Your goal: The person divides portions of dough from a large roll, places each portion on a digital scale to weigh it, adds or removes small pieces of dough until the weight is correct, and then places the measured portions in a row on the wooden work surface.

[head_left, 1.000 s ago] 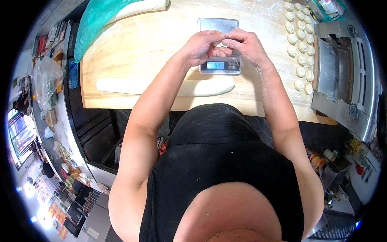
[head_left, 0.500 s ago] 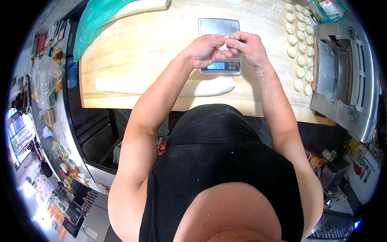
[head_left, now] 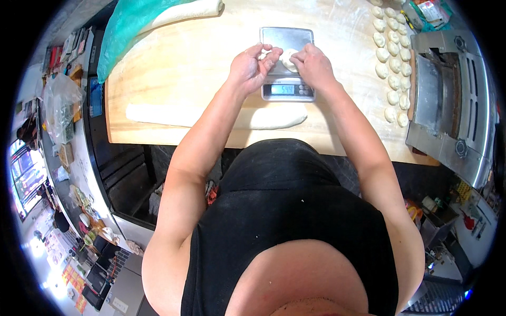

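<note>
A digital kitchen scale with a metal plate stands on the wooden board, its lit display toward me. On its plate rests a round lump of dough. The fingers of my right hand close on that lump's right edge. Just left of it, my left hand is raised, palm turned inward, with a small dough piece between its curled fingers. A long dough roll lies across the board nearer to me, partly covered by my left forearm.
Rows of small dough pieces line the board's right side, beside a metal appliance. At the far left, a green plastic sheet partly covers another dough roll. The wooden board ends close to my body.
My hands, together over the scale before, have moved apart. The dough lump now shows on the plate under my right fingers, while a small piece stays in my left hand.
</note>
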Available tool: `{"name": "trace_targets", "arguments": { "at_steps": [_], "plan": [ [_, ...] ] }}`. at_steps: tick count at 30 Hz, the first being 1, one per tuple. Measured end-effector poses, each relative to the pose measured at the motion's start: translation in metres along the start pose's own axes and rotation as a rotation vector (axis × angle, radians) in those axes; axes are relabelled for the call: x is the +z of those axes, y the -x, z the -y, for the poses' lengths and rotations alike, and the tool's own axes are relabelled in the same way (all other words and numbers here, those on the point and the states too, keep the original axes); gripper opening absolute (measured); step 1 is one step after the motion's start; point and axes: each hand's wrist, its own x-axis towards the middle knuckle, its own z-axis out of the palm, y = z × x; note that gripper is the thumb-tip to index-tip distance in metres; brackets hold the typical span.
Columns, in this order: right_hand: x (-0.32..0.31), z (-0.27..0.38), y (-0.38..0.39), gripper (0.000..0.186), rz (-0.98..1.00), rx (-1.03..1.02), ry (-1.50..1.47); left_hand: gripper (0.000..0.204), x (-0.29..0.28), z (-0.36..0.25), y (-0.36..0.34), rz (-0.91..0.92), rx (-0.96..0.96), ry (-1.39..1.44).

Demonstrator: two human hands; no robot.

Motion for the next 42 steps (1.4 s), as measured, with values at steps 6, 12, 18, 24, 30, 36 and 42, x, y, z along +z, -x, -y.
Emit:
{"name": "trace_targets", "arguments": {
  "at_steps": [6,12,18,24,30,36,42],
  "plan": [
    [-0.041,0.018,-0.004,0.026,-0.014,0.084,-0.528,0.035,0.002,0.003,-0.001,0.107,-0.074,-0.060],
    [-0.037,0.013,-0.007,0.027,-0.053,0.081,-0.600,0.034,0.034,0.009,0.011,0.244,-0.132,-0.288],
    [-0.031,0.012,-0.004,0.018,0.030,0.290,-1.049,0.029,0.035,0.009,0.012,0.288,-0.168,-0.343],
    [-0.025,0.005,-0.003,0.009,-0.056,0.495,-1.234,0.015,0.021,0.010,0.006,0.073,-0.035,-0.378],
    [0.011,-0.016,-0.002,0.014,0.065,0.051,-0.034,0.014,0.004,0.006,0.000,0.010,0.023,-0.165],
    [-0.051,0.003,-0.009,0.026,-0.014,0.119,-0.681,0.024,0.016,-0.001,0.012,0.185,-0.115,-0.088],
    [-0.044,0.010,-0.005,0.021,-0.046,0.049,-0.708,0.026,0.030,0.010,0.009,0.326,-0.236,-0.071]
  ]
}}
